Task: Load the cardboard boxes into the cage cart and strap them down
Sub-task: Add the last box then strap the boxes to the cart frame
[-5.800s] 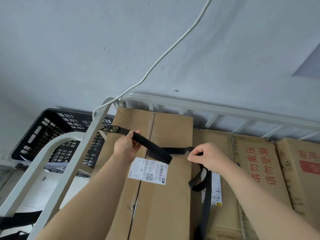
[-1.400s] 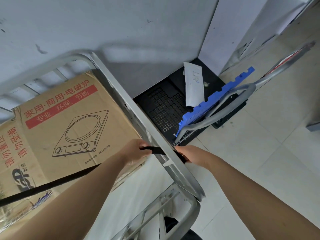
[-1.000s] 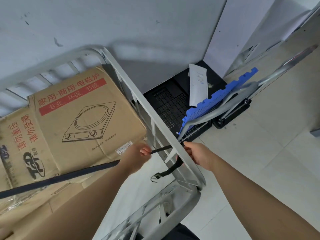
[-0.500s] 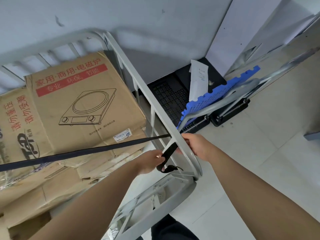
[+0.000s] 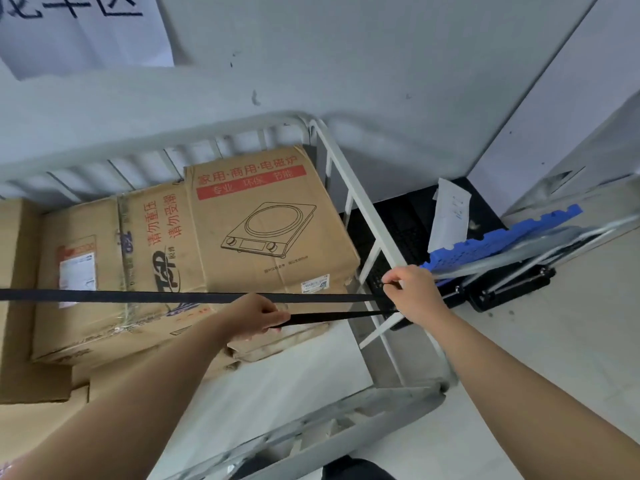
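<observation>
At mid-frame the left hand (image 5: pixel 255 315) gripped the black strap (image 5: pixel 173 297) stretched across the cardboard boxes (image 5: pixel 266 223), while the right hand (image 5: pixel 414 292) pinched it at the cage cart's rail (image 5: pixel 360 202).

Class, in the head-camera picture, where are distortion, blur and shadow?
Head view: the wide lens bows the grey metal cage cart's back rail; that rail and the near frame are smeared, yet the print on the brown cardboard box with the cooker drawing stays sharp; a shadow lies on the white wall above the rail.

Matt brown cardboard boxes (image 5: pixel 270 230); black woven cloth strap (image 5: pixel 173 297); smooth pale painted metal cart rails (image 5: pixel 360 199); blue plastic panel (image 5: pixel 502 240).
</observation>
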Tool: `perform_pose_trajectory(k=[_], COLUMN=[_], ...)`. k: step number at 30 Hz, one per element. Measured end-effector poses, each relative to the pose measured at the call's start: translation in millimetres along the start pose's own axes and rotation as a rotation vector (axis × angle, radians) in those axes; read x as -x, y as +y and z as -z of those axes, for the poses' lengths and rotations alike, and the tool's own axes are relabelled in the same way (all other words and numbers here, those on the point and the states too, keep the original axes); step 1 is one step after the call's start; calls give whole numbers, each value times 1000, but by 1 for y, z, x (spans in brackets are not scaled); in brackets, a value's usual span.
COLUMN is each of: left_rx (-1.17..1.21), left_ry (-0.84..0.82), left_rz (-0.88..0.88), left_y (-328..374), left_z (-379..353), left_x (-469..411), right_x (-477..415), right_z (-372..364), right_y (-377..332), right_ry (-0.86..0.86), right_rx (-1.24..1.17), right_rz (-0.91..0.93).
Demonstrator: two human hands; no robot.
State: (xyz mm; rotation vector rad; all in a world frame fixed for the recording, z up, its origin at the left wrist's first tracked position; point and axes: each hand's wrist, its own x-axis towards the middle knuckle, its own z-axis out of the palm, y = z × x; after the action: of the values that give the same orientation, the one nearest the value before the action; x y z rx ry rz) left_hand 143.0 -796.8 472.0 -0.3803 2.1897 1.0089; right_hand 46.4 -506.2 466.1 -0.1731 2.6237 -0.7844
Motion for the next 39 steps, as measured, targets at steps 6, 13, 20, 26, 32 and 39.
perform_pose_trajectory(k=[6, 13, 20, 26, 32, 39], left_rx=[73, 62, 204, 377, 464, 385], left_ry=[-22, 48, -37, -9, -23, -49], left_rz=[-23, -51, -46, 41, 130, 222], left_y=[-62, -139, -212, -272, -322, -364], left_z=[38, 62, 75, 59, 29, -16], left_x=[57, 117, 156, 163, 162, 159], right_x=[33, 72, 97, 103, 101, 110], right_z=[-55, -133, -195, -242, -286, -330], right_y=[-113, -206, -251, -273, -271, -251], right_ry=[-490, -697, -678, -775, -873, -970], right_rx=[-93, 59, 41, 108, 185, 238], right_rz=[88, 128, 132, 135, 106, 36])
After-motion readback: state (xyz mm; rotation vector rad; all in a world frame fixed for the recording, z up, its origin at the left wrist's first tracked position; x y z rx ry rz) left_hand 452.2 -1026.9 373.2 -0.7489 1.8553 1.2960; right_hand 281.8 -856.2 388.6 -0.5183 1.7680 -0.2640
